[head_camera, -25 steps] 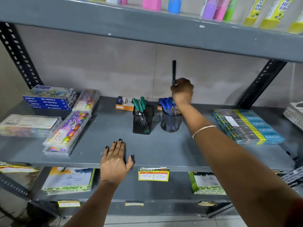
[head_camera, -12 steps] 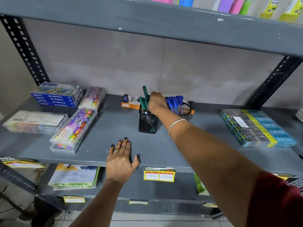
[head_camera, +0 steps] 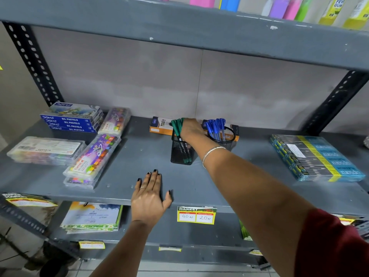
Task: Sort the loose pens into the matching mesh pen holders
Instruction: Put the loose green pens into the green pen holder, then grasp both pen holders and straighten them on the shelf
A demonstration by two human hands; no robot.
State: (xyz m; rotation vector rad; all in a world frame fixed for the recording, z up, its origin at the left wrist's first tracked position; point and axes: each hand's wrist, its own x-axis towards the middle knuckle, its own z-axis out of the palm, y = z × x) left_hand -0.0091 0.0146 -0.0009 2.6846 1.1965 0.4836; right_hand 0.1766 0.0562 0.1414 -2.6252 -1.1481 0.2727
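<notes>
A square black mesh holder [head_camera: 179,155] stands at the back middle of the grey shelf [head_camera: 127,156] and holds several green pens [head_camera: 176,126]. To its right, a round black mesh holder [head_camera: 227,139] holds several blue pens [head_camera: 215,126]. My right hand [head_camera: 192,130] reaches over the square holder, fingers curled on a green pen among the others; the fingertips are hidden behind the hand. My left hand [head_camera: 150,193] lies flat on the shelf's front edge, fingers apart, holding nothing.
An orange pen box [head_camera: 159,126] lies behind the holders. Blue oil pastel boxes [head_camera: 71,120], Camel pastel cases [head_camera: 93,156] and a clear case [head_camera: 44,149] fill the left side. Blue packs [head_camera: 317,156] lie at the right. The upper shelf [head_camera: 179,27] hangs low overhead.
My right hand moved from above the round holder, where it held a dark pen upright, left to the square holder, then sank with a green pen into the green bunch. The left hand stayed put.
</notes>
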